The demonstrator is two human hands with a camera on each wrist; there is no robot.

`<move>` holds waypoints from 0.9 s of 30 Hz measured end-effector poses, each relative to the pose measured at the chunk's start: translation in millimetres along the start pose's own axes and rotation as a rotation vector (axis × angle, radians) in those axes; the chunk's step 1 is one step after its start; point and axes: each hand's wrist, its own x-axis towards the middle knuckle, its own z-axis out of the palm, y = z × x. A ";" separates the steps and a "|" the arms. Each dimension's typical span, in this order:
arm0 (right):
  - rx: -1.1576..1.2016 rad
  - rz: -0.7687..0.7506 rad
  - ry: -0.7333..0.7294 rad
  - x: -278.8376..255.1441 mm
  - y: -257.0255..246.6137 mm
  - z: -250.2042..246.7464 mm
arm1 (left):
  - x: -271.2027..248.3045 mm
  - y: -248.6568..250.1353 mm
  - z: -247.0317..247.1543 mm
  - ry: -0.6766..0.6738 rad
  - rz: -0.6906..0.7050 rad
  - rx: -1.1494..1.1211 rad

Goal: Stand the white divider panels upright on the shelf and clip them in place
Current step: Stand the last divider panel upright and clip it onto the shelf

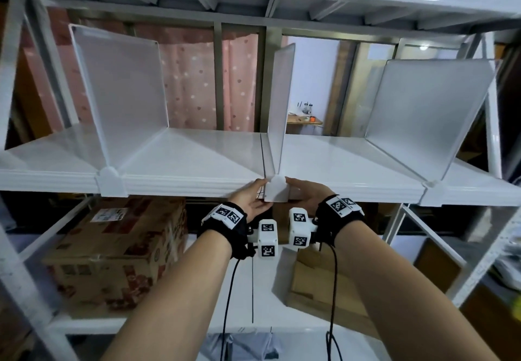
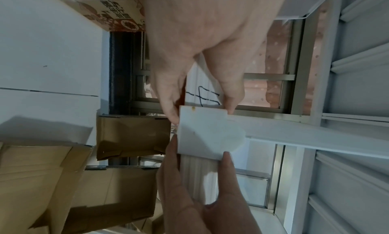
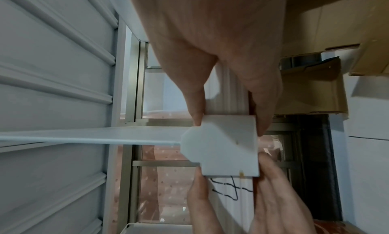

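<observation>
1. White metal shelf, upper tier of a white rack; 3 white flat plastic divider panels stand upright on it.
2. Left divider panel stands seated in a white house-shaped clip on the shelf's front lip.
3. Right divider panel stands seated in another white clip at the front lip.
4. Middle divider panel stands upright just right of the seam between 2 shelf boards; its front lower end meets the white clip block with a peaked top, set against the shelf's front edge.
5. Left hand holds the clip block's left side: thumb at the upper corner, fingers at the lower edge behind the lip. Narrow pinching grip, confirmed in the left wrist view.
6. Right hand mirrors it on the block's right side, thumb above and fingers below, pinching; same in the right wrist view.
7. Black handwritten marks on the ribbed shelf lip just beside the block.
8. Lower shelf: printed brown cardboard box at left, plain opened cardboard box at right.
9. Behind the rack: pink dotted curtain.
</observation>
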 end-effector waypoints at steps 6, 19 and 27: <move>-0.156 0.024 0.067 7.0 -0.1 -7.2 | -0.8 -4.7 1.5 0.005 -0.001 -0.025; -0.336 0.128 0.194 -39.9 -12.0 -134.5 | -17.3 -73.7 103.2 -0.012 -0.114 0.029; -0.427 0.105 0.164 -5.1 -22.3 -310.3 | -1.1 -139.9 242.1 -0.033 -0.182 0.010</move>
